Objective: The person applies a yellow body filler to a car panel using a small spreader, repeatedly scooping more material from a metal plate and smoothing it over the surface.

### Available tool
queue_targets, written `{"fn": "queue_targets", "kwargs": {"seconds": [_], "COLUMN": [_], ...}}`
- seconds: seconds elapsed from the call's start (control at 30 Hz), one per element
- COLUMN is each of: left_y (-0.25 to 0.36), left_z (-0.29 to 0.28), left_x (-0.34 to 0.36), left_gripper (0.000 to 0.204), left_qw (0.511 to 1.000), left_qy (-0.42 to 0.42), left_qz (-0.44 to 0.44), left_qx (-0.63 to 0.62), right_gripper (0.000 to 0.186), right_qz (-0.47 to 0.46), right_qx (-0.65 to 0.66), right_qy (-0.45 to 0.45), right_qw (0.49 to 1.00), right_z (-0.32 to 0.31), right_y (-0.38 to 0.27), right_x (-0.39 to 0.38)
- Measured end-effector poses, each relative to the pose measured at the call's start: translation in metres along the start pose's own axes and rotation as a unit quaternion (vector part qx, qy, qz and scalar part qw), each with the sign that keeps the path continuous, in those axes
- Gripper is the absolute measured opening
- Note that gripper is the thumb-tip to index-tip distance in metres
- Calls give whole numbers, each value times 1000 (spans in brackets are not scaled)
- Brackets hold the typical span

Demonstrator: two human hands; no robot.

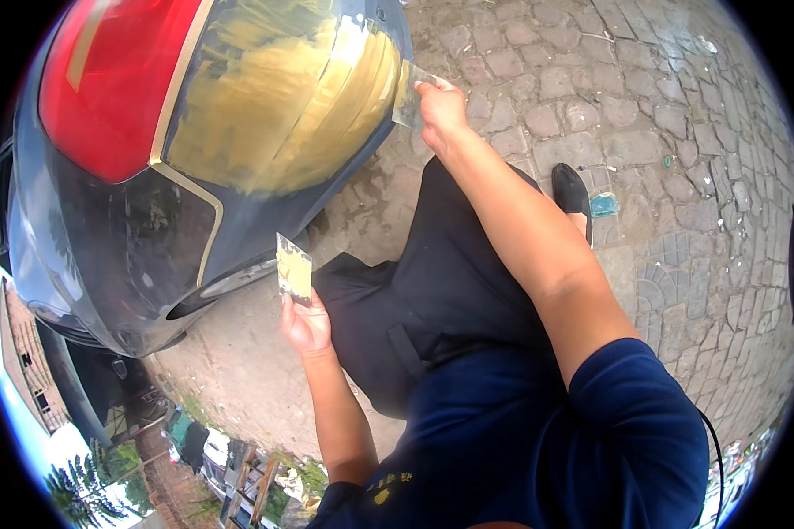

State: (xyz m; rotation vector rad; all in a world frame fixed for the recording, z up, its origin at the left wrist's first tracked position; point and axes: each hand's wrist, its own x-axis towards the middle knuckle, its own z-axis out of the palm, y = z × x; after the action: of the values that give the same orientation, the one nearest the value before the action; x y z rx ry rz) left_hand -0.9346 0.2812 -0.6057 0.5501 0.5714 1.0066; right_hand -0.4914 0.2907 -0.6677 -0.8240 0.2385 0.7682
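Observation:
Yellowish body filler [282,106] is smeared in broad streaks over a rear corner panel of a dark grey car [106,247]. My right hand [442,113] pinches a thin, see-through putty spreader [408,95] at the panel's outer edge; whether it touches the panel I cannot tell. Lower down, my left hand [307,324] grips a small flat plate [293,269], upright and apart from the car. A thick patch of the same yellow filler covers the plate's face. Tan masking tape [178,84] runs between the filler and the red tail light [115,79].
Uneven stone paving [609,115] spreads to the right. My black shoe [571,189] stands on it beside a flat blue-green scrap [603,205]. At the lower left are wooden planks [243,485], plants and assorted clutter. The car fills the upper left.

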Motion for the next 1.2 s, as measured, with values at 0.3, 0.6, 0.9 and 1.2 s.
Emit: {"fn": "queue_targets", "kwargs": {"seconds": [0.3, 0.6, 0.9, 1.2], "left_y": [-8, -20, -18, -23], "left_z": [7, 20, 15, 21], "left_x": [18, 31, 26, 31], "left_gripper": [40, 37, 38, 38], "left_qw": [1000, 1000, 1000, 999], "left_qy": [6, -10, -9, -15], "left_qz": [-14, -26, -17, -23], "left_qx": [3, 7, -2, 22], "right_gripper": [33, 19, 26, 26], "right_qz": [-106, 48, -186, 5], "right_qx": [-124, 51, -195, -127], "right_qy": [40, 35, 6, 7], "right_qw": [986, 997, 963, 992], "right_z": [45, -3, 40, 26], "right_y": [8, 0, 0, -32], "right_x": [-43, -6, -37, -3]}}
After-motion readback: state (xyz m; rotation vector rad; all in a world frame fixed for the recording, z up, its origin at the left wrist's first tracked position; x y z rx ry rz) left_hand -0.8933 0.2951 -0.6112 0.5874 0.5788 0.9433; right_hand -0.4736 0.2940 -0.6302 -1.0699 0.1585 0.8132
